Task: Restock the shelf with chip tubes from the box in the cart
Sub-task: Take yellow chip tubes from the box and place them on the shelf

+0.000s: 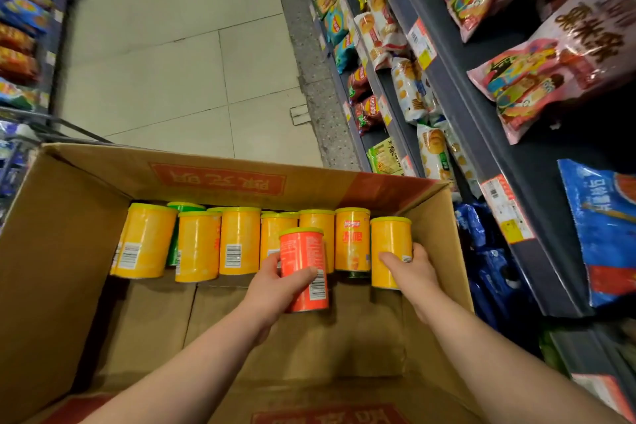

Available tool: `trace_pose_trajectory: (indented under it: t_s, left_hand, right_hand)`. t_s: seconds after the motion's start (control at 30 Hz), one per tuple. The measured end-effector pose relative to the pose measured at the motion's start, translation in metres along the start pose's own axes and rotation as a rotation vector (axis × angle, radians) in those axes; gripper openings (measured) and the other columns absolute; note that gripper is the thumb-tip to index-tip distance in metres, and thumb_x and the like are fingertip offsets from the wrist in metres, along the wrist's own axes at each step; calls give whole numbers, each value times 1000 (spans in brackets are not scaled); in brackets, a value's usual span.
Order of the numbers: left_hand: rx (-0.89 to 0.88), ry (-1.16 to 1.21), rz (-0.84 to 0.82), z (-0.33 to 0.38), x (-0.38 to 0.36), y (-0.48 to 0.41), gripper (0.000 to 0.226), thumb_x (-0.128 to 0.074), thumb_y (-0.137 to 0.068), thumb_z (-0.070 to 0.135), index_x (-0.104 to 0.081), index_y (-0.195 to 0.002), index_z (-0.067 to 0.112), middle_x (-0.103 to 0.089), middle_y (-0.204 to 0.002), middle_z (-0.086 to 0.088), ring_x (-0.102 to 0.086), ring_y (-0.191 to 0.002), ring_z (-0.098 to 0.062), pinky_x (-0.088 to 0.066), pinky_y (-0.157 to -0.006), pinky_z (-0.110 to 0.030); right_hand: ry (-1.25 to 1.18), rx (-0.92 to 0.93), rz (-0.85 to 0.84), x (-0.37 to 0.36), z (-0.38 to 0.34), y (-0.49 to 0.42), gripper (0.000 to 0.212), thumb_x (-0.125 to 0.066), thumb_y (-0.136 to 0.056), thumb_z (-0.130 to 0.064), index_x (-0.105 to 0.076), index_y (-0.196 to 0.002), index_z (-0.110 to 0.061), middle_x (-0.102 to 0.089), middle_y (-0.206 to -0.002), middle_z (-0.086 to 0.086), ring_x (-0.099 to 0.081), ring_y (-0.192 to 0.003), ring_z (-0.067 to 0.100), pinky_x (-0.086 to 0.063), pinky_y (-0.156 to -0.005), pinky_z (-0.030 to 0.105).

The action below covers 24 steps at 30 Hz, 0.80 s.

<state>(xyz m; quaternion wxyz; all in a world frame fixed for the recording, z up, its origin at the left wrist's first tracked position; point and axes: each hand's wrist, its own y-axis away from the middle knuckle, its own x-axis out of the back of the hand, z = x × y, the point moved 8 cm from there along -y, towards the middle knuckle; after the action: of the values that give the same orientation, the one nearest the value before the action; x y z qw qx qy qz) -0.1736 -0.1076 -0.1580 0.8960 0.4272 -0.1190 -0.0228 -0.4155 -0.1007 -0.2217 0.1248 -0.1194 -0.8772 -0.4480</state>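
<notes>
An open cardboard box [69, 234] fills the lower view. Several yellow chip tubes [237, 241] with yellow lids stand in a row along its far wall, and a green tube [173, 244] shows behind them at the left. My left hand [275, 289] grips a red-orange chip tube [304, 262], held a little in front of the row. My right hand [409, 268] is wrapped round the rightmost yellow tube [390, 244], which stands by the box's right wall. The near half of the box floor [309, 348] is bare cardboard.
Dark shelves [481, 134] packed with snack bags and price tags run along the right side. A second shelf of bags [20, 27] stands at the left. Pale floor tiles [179, 62] lie beyond the box. A thin cart bar [69, 129] shows at the box's far left corner.
</notes>
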Motion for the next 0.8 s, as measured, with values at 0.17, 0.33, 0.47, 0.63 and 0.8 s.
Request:
trace_pose_trajectory:
  t_s: [0.17,0.33,0.47,0.63,0.8]
  left_hand:
    - [-67,-55,-67,13,-14,6,46,-71,-83,23,-37,-114,27,-59,-99,3,-63,-92,-19,-53,-78,-33]
    - [-133,-113,-159,23,-18,18,55,-70,-84,25,-36,-128,25,-55,-95,6,-61,-94,-21,-52,-82,-35]
    - [-179,-85,-234,26,-11,32,55,-70,-84,21,-37,-128,22,-59,-96,4,-63,-87,-17,-52,-69,-28]
    - [-242,-72,-349,22,-4,52,50,-75,-81,25,-40,-117,25,-61,-97,4,-64,-88,-16,-51,-65,-26]
    - [-301,-85,-442,18,0,71,55,-77,-76,32,-40,-116,25,-61,-98,5,-64,-86,-14,-50,-64,-25]
  right_hand:
    - [-120,46,-56,1,-11,42,53,-61,-90,-29,-39,-137,-17,-56,-110,3,-55,-93,18,-42,-67,28]
    - [-162,58,-27,3,-12,81,60,-60,-90,-34,-33,-142,-21,-53,-113,0,-53,-98,17,-41,-75,29]
    - [-208,62,26,2,-8,116,57,-61,-89,-33,-37,-139,-20,-57,-116,1,-58,-100,18,-45,-74,29]
    - [-210,88,120,-3,-1,158,51,-63,-87,-36,-44,-131,-22,-62,-112,-1,-61,-100,18,-51,-87,36]
    - [-247,83,206,-7,13,197,57,-64,-84,-39,-42,-134,-23,-62,-115,-2,-62,-101,17,-51,-91,38]
